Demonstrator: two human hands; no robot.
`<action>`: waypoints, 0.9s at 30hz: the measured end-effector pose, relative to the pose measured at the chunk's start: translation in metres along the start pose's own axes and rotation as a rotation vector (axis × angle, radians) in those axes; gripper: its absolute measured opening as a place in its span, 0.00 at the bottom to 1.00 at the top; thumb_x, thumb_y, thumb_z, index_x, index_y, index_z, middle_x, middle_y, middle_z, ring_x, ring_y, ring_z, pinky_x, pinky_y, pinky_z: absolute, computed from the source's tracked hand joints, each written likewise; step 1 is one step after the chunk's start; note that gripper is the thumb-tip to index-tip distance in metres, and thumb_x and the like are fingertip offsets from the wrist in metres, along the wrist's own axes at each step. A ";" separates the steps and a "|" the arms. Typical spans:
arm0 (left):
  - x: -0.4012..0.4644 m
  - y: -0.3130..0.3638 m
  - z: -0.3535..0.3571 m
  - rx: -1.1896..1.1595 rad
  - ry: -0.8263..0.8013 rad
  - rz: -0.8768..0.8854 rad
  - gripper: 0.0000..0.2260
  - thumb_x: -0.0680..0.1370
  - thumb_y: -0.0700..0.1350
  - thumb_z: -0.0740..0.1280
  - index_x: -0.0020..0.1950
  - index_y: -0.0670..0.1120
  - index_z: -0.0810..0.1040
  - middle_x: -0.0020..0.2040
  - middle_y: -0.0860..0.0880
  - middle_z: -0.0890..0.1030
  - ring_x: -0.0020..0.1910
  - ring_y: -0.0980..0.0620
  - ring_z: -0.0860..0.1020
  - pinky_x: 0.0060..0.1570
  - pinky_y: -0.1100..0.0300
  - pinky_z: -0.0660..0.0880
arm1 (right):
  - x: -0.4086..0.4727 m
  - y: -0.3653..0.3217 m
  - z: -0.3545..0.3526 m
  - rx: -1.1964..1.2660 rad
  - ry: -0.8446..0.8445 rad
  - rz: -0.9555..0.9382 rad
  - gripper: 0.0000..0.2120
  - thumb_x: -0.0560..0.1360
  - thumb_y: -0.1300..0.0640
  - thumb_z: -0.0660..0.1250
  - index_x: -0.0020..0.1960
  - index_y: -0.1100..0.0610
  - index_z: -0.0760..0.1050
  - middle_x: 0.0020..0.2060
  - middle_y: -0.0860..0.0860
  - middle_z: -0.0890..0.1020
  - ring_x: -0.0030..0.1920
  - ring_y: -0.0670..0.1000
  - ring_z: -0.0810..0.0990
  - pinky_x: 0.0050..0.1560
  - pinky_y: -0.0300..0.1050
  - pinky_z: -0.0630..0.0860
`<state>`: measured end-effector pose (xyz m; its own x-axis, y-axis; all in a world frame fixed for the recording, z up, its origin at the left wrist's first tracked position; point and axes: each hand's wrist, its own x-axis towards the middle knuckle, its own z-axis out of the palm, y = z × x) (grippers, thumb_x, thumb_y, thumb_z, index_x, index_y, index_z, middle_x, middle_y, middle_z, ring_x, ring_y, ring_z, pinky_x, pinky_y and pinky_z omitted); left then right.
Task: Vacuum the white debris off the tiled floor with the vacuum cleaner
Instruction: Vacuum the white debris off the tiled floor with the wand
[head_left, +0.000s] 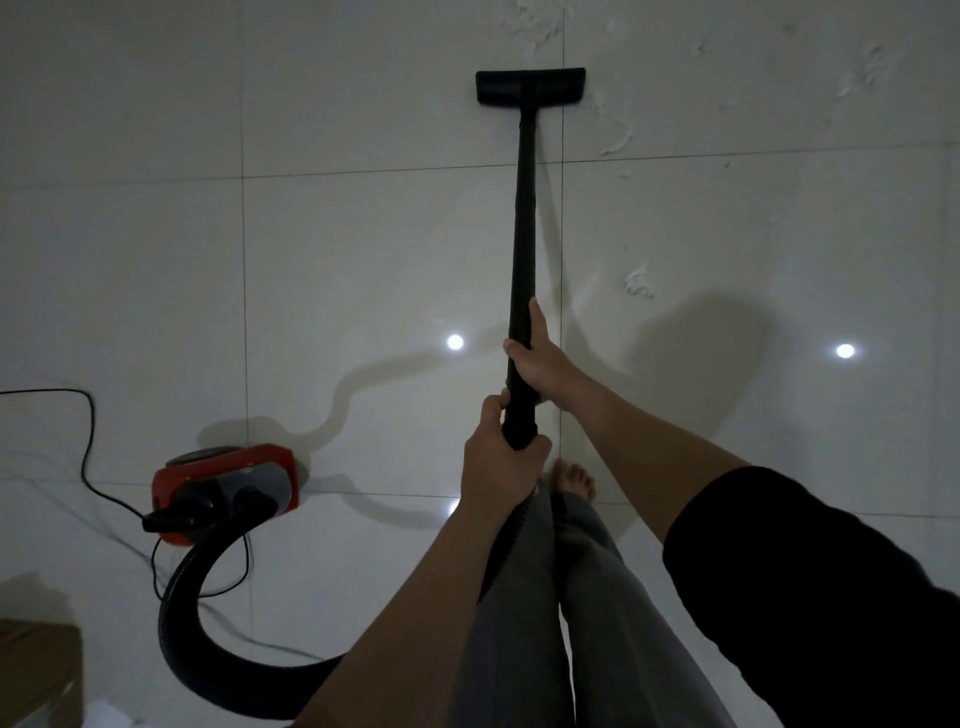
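Note:
A long black vacuum wand (524, 218) runs from my hands up to a flat black floor nozzle (530, 85) resting on the white tiles. My right hand (540, 364) grips the wand higher up; my left hand (501, 457) grips its lower end just below. White debris lies in shreds beyond the nozzle (530, 23), in a trail to its right (615, 135), further right (862, 67) and as a small clump (638, 283). The red vacuum cleaner body (226, 491) sits at the lower left, with its black hose (182, 608) curving down and right toward my legs.
A black power cord (91, 447) snakes over the floor left of the vacuum body. A brown box (39, 670) sits at the bottom left corner. My legs in grey trousers and a bare foot (574, 480) stand below the hands. Two ceiling lights reflect in the tiles.

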<state>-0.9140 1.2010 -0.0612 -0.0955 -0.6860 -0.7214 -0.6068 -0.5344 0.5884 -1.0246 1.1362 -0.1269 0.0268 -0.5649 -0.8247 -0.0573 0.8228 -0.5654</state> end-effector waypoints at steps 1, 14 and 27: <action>0.004 0.004 0.000 -0.003 -0.003 -0.005 0.21 0.74 0.42 0.68 0.64 0.49 0.67 0.44 0.45 0.81 0.31 0.50 0.79 0.36 0.60 0.77 | 0.004 -0.004 -0.003 -0.003 0.004 0.004 0.35 0.82 0.53 0.55 0.78 0.39 0.35 0.53 0.55 0.78 0.41 0.53 0.81 0.38 0.46 0.76; 0.061 0.048 -0.018 -0.003 -0.008 0.041 0.21 0.75 0.42 0.68 0.66 0.47 0.66 0.42 0.52 0.77 0.36 0.54 0.77 0.33 0.68 0.70 | 0.055 -0.057 -0.028 -0.001 0.005 0.026 0.35 0.83 0.54 0.55 0.77 0.38 0.34 0.45 0.52 0.78 0.38 0.52 0.80 0.36 0.46 0.76; 0.135 0.142 -0.027 0.010 0.008 -0.008 0.21 0.75 0.42 0.68 0.65 0.49 0.67 0.42 0.50 0.79 0.32 0.56 0.77 0.28 0.72 0.71 | 0.107 -0.144 -0.089 -0.028 -0.032 0.020 0.35 0.83 0.54 0.54 0.77 0.40 0.33 0.55 0.52 0.75 0.41 0.53 0.81 0.39 0.46 0.77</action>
<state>-0.9916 1.0192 -0.0645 -0.0840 -0.6858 -0.7229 -0.6152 -0.5350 0.5790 -1.1019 0.9522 -0.1330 0.0570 -0.5456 -0.8361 -0.0860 0.8317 -0.5486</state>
